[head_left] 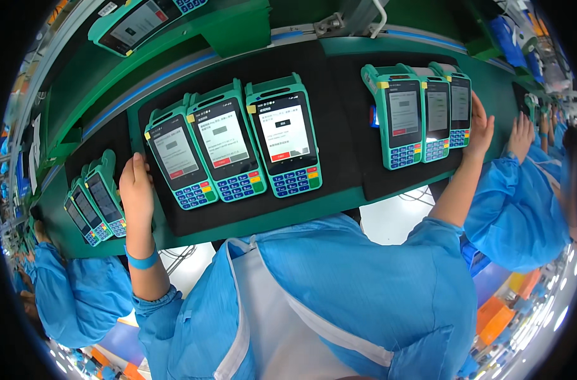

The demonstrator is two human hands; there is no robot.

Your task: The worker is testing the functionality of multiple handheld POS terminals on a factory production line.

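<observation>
Three green card payment terminals with lit screens and blue keypads lie in front of me: a left one (176, 149), a middle one (222, 133) and a right one (281, 126). My left hand (136, 190) is upright beside the left terminal, fingers stretched and close together; whether it touches the terminal I cannot tell. Farther right stands a tight row of three similar terminals (402, 117). Along the outer side of its rightmost terminal (459, 107) rests my right hand (480, 130), fingers extended, gripping nothing visible. A blue band (143, 260) circles my left wrist.
Black mats (342, 145) cover much of the green bench (339, 201). Another group of terminals (89, 202) lies at far left. A green shelf (234, 31) carries one terminal (143, 28). Co-workers in blue sit on both sides; one co-worker's hand (521, 136) is near my right hand.
</observation>
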